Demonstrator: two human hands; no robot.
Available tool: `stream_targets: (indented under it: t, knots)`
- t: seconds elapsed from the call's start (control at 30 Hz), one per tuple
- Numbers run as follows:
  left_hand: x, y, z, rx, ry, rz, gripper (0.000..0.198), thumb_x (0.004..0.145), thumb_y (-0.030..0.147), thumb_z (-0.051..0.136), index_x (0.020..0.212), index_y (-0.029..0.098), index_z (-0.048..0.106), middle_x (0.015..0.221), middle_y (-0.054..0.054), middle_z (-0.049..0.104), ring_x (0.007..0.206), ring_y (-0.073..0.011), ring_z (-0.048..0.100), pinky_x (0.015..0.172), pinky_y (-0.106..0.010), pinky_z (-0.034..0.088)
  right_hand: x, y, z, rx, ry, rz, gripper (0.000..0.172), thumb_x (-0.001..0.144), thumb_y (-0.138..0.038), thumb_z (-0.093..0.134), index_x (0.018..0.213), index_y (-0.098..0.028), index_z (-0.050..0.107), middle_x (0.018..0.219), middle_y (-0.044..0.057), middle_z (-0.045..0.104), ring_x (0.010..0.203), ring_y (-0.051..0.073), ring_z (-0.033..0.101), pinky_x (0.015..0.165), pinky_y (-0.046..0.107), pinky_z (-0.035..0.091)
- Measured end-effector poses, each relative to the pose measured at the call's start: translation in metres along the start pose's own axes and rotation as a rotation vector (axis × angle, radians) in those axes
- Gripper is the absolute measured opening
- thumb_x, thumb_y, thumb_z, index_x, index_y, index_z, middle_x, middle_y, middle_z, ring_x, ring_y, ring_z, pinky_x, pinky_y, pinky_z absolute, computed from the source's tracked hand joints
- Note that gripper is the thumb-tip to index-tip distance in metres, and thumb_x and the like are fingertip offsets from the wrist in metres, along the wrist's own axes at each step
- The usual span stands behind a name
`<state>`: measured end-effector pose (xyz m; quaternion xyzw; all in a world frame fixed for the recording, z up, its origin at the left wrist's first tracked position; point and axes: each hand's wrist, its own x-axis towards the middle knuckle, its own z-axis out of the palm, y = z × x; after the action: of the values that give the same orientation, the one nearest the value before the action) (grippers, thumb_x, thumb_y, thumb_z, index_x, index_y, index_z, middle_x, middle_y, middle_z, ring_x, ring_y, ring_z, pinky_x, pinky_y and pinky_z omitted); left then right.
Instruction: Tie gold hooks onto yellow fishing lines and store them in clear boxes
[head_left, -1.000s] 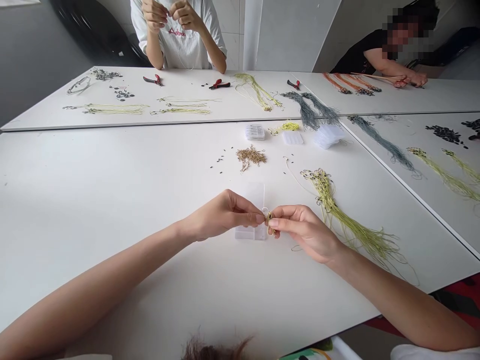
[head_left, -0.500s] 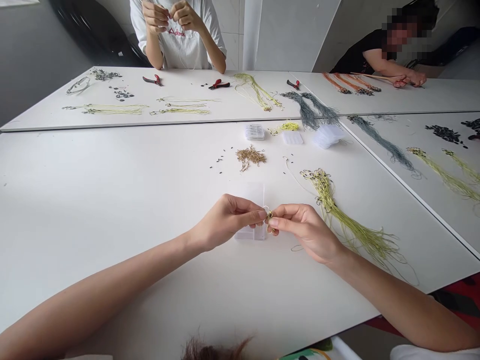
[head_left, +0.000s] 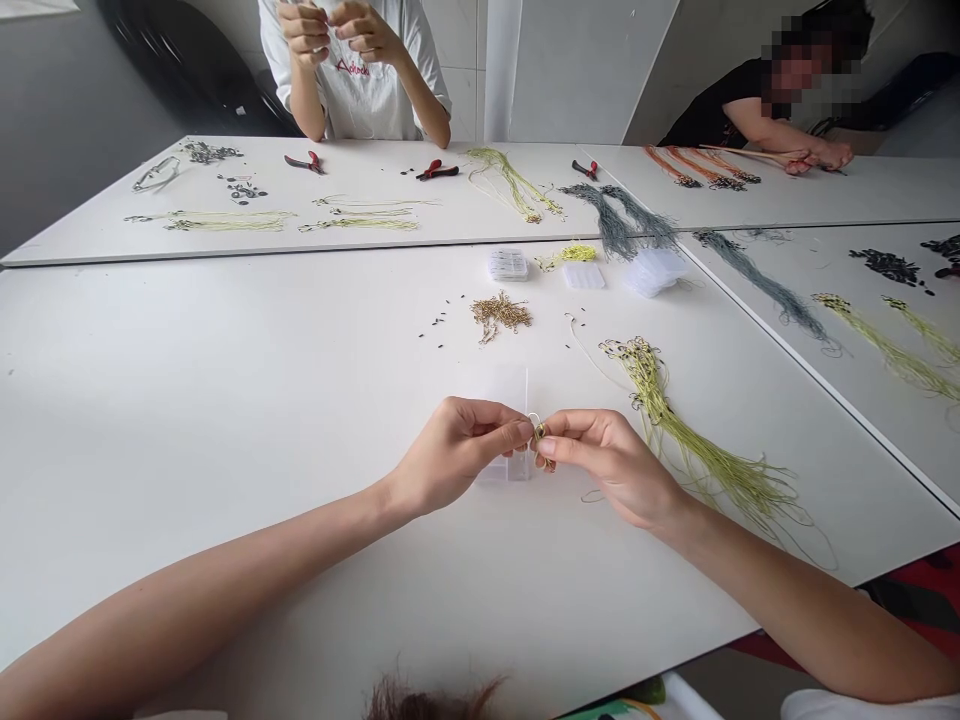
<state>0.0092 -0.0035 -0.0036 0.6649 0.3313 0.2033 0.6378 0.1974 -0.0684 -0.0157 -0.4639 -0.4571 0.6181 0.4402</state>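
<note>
Still, both hands point(head_left: 457, 450) on yellow cord point(head_left: 538, 432)

You're pinching a glossy, brass-coloured metal hook point(head_left: 538, 431) above a clear, smooth plastic box point(head_left: 499, 470); the yellow-green cord point(head_left: 705, 470) to its right looks like matt, slightly rough braided thread. The tabletop point(head_left: 225, 380) is smooth matt white, and the pliers point(head_left: 439, 171) near its far edge have glossy red handles
</note>
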Motion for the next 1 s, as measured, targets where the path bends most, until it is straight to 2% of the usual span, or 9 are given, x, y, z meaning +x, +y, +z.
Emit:
stream_targets:
  t: [0.6, 1.0]
  knots:
    - [0.0021, -0.0039, -0.0019, -0.086, -0.01, -0.026, 0.025, 0.087, 0.038, 0.063, 0.087, 0.016, 0.074, 0.085, -0.007, 0.071, 0.078, -0.0156, 0.059, 0.076, -0.03, 0.05, -0.0011, -0.0013, 0.0006, -0.011, 0.046, 0.001, 0.011, 0.08, -0.028, 0.068, 0.079, -0.018, 0.073, 0.077, 0.003, 0.065, 0.076, 0.017, 0.057, 0.076, 0.033, 0.046]
    - [0.0003, -0.0077, 0.0043, -0.134, 0.022, 0.05, 0.022, 0.09, 0.034, 0.061, 0.093, 0.017, 0.075, 0.088, -0.006, 0.072, 0.08, -0.0155, 0.06, 0.076, -0.03, 0.05, -0.0044, -0.0013, 0.0072, -0.12, 0.152, -0.125, 0.013, 0.084, -0.03, 0.068, 0.081, -0.018, 0.073, 0.08, 0.006, 0.071, 0.082, 0.021, 0.065, 0.081, 0.037, 0.05]
